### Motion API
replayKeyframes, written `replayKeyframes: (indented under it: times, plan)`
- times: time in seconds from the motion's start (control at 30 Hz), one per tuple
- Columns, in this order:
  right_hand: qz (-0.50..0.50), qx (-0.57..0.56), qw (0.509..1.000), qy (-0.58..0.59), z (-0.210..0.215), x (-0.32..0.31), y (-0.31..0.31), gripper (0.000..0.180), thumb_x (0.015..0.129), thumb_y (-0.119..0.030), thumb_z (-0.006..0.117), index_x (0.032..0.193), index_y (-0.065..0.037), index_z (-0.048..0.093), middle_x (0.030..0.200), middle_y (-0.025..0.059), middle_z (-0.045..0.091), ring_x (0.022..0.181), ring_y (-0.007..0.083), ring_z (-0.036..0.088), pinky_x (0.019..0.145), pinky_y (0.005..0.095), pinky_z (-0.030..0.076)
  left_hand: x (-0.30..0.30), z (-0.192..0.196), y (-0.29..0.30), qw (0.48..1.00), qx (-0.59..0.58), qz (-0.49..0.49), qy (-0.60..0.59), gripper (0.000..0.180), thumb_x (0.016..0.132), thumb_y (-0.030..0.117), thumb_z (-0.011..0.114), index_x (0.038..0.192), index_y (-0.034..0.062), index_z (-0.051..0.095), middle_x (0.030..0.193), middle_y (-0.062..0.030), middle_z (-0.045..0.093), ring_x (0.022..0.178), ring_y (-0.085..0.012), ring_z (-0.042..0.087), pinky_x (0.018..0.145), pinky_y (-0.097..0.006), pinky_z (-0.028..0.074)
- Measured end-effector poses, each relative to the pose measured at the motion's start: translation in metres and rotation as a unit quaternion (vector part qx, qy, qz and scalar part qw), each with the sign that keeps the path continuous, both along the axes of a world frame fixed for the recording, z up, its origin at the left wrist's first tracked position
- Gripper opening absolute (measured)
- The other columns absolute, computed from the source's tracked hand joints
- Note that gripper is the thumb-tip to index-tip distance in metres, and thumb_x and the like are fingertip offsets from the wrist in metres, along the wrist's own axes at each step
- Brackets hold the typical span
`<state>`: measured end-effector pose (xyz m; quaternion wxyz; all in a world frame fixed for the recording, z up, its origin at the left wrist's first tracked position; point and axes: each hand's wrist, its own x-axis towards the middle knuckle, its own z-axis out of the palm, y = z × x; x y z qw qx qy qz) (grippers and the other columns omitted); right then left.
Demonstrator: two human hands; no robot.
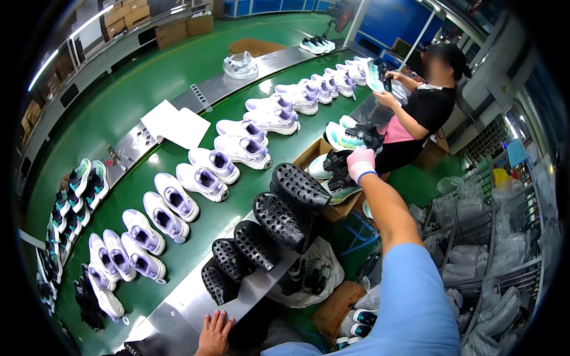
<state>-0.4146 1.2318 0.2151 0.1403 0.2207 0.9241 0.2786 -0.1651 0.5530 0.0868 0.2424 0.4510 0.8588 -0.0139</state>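
in the head view, the gloved right hand [361, 165], nearer than the bare left hand [215, 335], meets a shoe [337, 161] in the box [341, 212]; its toe points left, away from the curled fingers, grip unclear. left fingers spread on the table [181, 305].

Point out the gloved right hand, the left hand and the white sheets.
Right hand [361, 164]: head view, on its gloved back.
Left hand [214, 337]: head view, on its bare back.
White sheets [189, 129]: head view, on the right sheet's surface.
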Motion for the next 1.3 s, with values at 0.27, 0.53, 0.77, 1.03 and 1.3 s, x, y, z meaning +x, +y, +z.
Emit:
replayKeyframes:
  times: [0.27, 0.53, 0.77, 1.03, 1.3]
  plan:
    - [-0.051, 0.015, 0.996, 0.066, 0.188, 0.015, -0.043, 0.030, 0.087, -0.024, 0.069, 0.112, -0.011, 0.079, 0.133, 0.0146, 0.066, 0.125, 0.0290, 0.064, 0.097, 0.0407, 0.056, -0.007, 0.002, 0.000, 0.994, 0.105, 0.035, -0.027, 0.072, 0.080, 0.020, 0.068, 0.149, 0.0074, 0.051, 0.157, -0.0259, 0.042, 0.149, -0.0432, 0.036, 0.120, -0.064, 0.028]
    - [0.116, -0.045, 0.983, 0.135, 0.335, 0.063, -0.280, 0.031, 0.084, -0.031, 0.075, 0.100, -0.005, 0.079, 0.109, 0.0169, 0.075, 0.106, 0.0361, 0.072, 0.089, 0.0454, 0.059, -0.052, 0.174, 0.052, 0.672, 0.551, 0.460, -0.182, 0.081, 0.089, 0.018, 0.080, 0.157, 0.0034, 0.039, 0.152, -0.0252, 0.047, 0.137, -0.0398, 0.053, 0.101, -0.048, 0.054]
    - [0.312, -0.266, 0.905, 0.111, 0.214, 0.134, -0.533, 0.028, 0.082, -0.032, 0.078, 0.086, -0.004, 0.075, 0.098, 0.0228, 0.068, 0.100, 0.0401, 0.068, 0.085, 0.0472, 0.058, -0.060, 0.196, -0.038, 0.355, 0.776, 0.495, -0.165, 0.060, 0.104, 0.014, 0.063, 0.155, 0.0008, 0.034, 0.136, -0.0153, 0.059, 0.113, -0.0219, 0.066, 0.088, -0.036, 0.061]
    - [0.142, -0.467, 0.864, -0.124, 0.026, 0.169, -0.612, 0.067, 0.091, -0.063, 0.060, 0.101, 0.001, 0.078, 0.114, 0.0283, 0.070, 0.114, 0.0412, 0.067, 0.101, 0.0459, 0.053, -0.032, -0.017, -0.155, 0.317, 0.688, 0.621, -0.200, 0.059, 0.105, 0.015, 0.059, 0.159, 0.0043, 0.036, 0.124, -0.0121, 0.068, 0.097, -0.0192, 0.071, 0.078, -0.033, 0.059]
    - [0.185, -0.451, 0.873, -0.025, -0.074, 0.222, -0.580, 0.046, 0.091, -0.040, 0.071, 0.121, -0.004, 0.069, 0.116, 0.0262, 0.068, 0.109, 0.0430, 0.067, 0.094, 0.0497, 0.055, 0.043, -0.024, -0.178, 0.627, 0.366, 0.677, -0.126, 0.089, 0.080, 0.002, 0.066, 0.162, 0.0109, 0.033, 0.151, -0.0297, 0.049, 0.137, -0.0393, 0.053, 0.110, -0.044, 0.045]
